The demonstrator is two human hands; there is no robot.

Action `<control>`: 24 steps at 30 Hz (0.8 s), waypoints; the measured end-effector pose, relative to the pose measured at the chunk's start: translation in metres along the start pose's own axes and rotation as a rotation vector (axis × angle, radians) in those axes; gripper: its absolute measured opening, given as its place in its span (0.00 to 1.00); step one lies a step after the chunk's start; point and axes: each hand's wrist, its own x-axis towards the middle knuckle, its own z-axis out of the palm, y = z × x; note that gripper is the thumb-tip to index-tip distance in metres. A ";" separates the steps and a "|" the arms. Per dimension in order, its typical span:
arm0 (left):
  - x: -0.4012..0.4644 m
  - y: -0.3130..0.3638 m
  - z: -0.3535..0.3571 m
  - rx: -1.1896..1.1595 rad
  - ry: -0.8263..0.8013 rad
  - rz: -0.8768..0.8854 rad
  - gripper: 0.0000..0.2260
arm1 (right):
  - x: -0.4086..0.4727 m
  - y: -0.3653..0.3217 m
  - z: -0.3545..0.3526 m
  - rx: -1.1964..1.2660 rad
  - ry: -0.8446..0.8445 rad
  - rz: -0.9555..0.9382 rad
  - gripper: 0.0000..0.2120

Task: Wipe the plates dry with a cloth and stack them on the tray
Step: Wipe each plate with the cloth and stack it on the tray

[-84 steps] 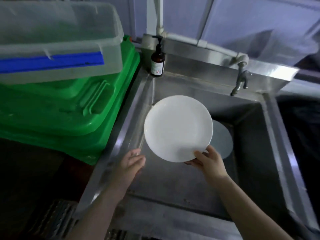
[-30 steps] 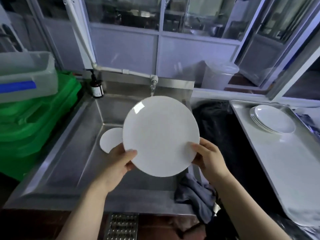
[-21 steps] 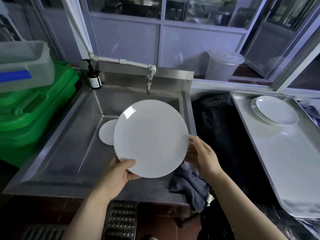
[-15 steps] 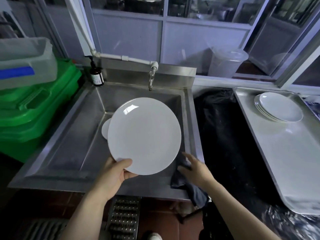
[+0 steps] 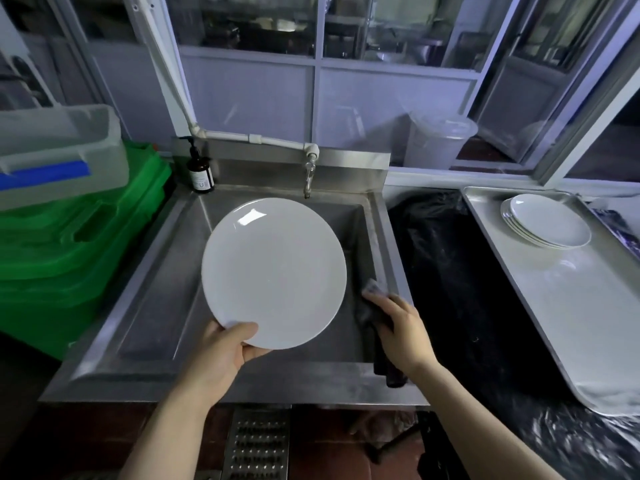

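The left hand holds a white plate by its lower edge, with the thumb on the upper face and the other fingers under it. The plate is tilted toward the camera and stays in the air above the steel sink. The right hand lies on a dark grey cloth that hangs over the front right corner of the sink; its fingers curl around the cloth and grip it. The cloth is just beside the right edge of the plate, and I cannot tell if they touch.

On the right, well apart from the sink, a metal tray carries a stack of white plates at its far end. A tap is on the back wall of the sink, and a brown pump bottle stands at the back left corner. Green crates are stacked on the left, with a clear plastic box on top.
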 end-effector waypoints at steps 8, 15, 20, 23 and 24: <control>0.003 0.045 -0.025 0.155 -0.001 0.172 0.20 | 0.057 -0.137 -0.037 0.138 0.299 -0.278 0.30; -0.009 0.085 -0.033 0.205 0.003 0.371 0.18 | 0.086 -0.197 -0.037 -0.407 0.447 -0.675 0.23; -0.009 0.096 -0.028 0.019 0.057 0.428 0.21 | 0.067 -0.212 0.002 -0.359 0.350 -0.768 0.23; -0.008 0.100 -0.029 -0.064 0.089 0.452 0.20 | 0.047 -0.221 0.027 -0.322 0.195 -0.879 0.23; -0.008 0.100 -0.030 -0.078 0.082 0.452 0.20 | 0.044 -0.222 0.030 -0.321 0.150 -0.915 0.23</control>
